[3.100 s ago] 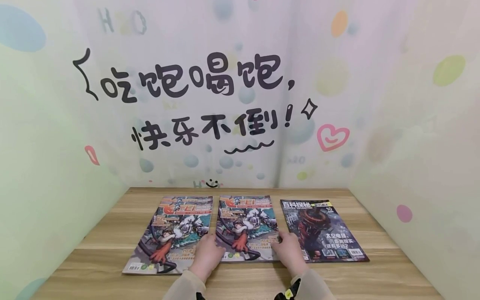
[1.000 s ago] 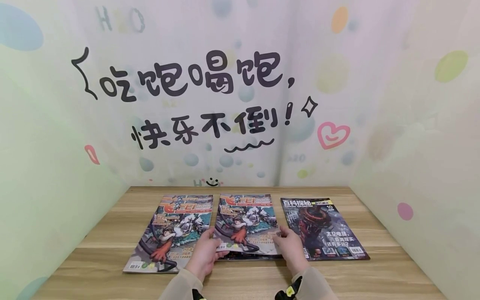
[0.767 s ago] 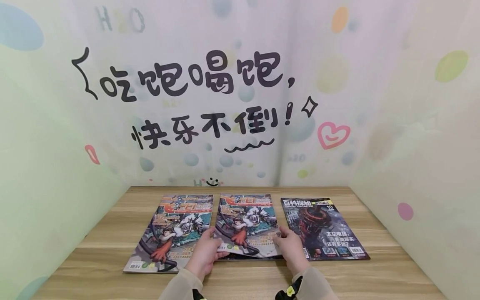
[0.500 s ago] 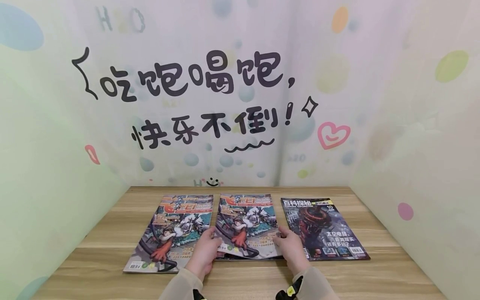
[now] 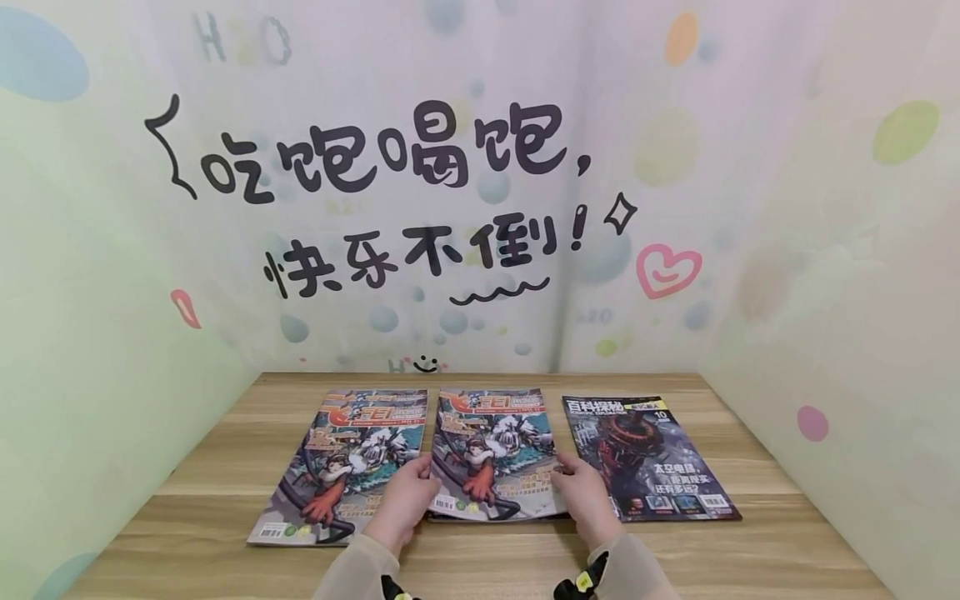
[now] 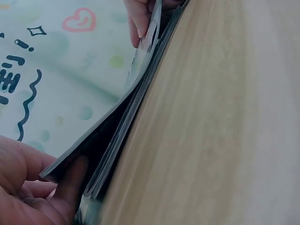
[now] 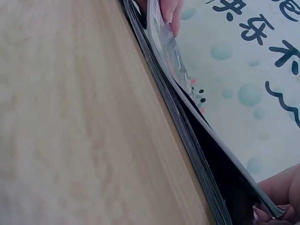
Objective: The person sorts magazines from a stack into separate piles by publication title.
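A pale wall (image 5: 480, 342) with black lettering stands behind the wooden table (image 5: 495, 567). On it, overlapping magazines (image 5: 345, 467) lie left, a dark magazine (image 5: 645, 458) right. Between them is my magazine (image 5: 491, 450), near corners raised off the pile (image 6: 104, 173) beneath. My left grip (image 5: 403, 500) pinches one corner, my right grip (image 5: 588, 496) the other.

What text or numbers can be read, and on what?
"吃饱喝饱,快乐不倒!": pale bubble-print wall
"H2O": same wall
"百科探秘": dark rectangular paper magazine, right
"SCIENTIFIC EXPLORATION": same magazine
"10": same magazine
"太空电梯,距离现实还有多远?": same magazine
Multicoloured paper magazines, left and centre: titles too blurred to read
Small cover print throughout: unreadable
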`<state>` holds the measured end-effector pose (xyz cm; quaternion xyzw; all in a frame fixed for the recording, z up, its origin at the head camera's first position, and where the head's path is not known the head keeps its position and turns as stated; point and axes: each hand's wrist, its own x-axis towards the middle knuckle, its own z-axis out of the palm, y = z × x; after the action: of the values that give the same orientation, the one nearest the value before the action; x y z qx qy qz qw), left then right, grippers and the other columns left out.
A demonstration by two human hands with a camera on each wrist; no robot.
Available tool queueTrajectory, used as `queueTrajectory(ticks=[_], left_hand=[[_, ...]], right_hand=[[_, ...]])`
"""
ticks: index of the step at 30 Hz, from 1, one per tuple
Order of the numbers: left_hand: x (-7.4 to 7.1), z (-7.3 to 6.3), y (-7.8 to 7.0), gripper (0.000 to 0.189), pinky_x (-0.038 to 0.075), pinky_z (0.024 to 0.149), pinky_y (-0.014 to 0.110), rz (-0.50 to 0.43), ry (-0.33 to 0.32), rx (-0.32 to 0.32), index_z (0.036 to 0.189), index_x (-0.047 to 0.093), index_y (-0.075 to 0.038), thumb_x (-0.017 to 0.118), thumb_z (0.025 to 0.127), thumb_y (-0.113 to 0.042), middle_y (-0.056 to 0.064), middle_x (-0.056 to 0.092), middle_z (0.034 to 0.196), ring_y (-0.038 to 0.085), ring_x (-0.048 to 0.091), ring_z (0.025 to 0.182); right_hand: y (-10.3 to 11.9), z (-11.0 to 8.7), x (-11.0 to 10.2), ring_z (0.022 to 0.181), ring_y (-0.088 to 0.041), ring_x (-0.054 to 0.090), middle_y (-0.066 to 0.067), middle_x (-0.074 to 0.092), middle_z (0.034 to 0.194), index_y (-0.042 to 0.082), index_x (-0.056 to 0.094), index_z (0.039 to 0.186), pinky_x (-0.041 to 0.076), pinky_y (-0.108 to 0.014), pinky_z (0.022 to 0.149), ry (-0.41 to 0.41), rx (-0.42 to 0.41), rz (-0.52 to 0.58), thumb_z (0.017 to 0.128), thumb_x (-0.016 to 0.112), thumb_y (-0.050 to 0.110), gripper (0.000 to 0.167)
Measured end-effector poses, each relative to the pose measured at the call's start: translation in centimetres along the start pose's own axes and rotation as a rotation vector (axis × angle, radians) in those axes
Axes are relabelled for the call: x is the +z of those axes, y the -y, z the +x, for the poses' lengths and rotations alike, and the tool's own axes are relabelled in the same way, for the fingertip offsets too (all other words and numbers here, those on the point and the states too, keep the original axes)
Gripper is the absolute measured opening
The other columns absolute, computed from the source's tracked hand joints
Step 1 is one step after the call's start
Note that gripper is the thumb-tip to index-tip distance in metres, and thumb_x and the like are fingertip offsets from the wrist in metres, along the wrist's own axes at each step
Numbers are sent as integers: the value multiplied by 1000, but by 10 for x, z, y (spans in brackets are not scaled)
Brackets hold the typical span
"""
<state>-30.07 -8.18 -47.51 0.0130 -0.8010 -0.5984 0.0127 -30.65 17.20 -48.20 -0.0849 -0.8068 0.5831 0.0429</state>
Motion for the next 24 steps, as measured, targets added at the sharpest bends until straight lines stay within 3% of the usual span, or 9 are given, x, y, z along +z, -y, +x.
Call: queueTrajectory(ticks=[8, 15, 24], left_hand=[[-1, -1, -3, 55, 39, 101, 54, 25, 44, -16, 140, 37, 13, 49, 87, 4, 32, 44, 138, 46, 42, 126], [-1, -3, -1, 55, 42, 98, 53, -16, 32, -3, 141, 38, 9, 49, 88, 4, 30, 47, 135, 44, 46, 123], [0, -4, -3, 57, 46, 93, 49, -41, 14, 12, 142, 38, 8, 52, 87, 3, 28, 50, 131, 40, 51, 117]], right_hand=[[1, 1, -1, 126, -45, 40, -34, 40, 139, -10, 42, 139, 35, -57, 103, 6, 4, -14, 88, 52, -2, 52], [1, 0, -3, 114, -37, 45, -30, 45, 132, -7, 45, 138, 39, -54, 98, -18, 2, 11, 87, 51, -5, 52], [2, 0, -6, 111, -35, 45, -28, 48, 128, -5, 48, 137, 41, -51, 94, -44, -17, 3, 86, 53, -5, 51]])
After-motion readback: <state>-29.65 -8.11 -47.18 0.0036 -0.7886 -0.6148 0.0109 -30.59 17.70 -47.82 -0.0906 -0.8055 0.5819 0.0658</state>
